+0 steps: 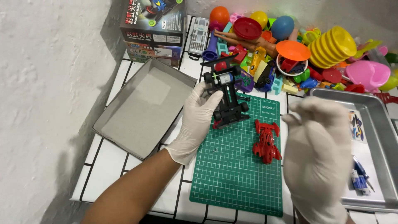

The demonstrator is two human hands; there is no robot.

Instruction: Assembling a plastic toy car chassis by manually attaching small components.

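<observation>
The left hand (198,118), in a white disposable glove, gripped a black plastic toy-car chassis (226,93) with small black wheels, its fingers (207,93) clasped round the frame and holding it tilted above the far edge of the green gridded cutting mat (232,174) on the white-tiled worktop (116,166). The right hand (317,153), gloved the same way, hung just right of the mat; its fingertips were pinched together, though whether they held anything could not be told through the blur. A red plastic car body shell (266,141) lay on the mat's right part. An open grey cardboard box lid (141,108) sat left of the mat, a metal tray (379,137) right of it, and a heap of colourful plastic toys (290,49) beyond it.
</observation>
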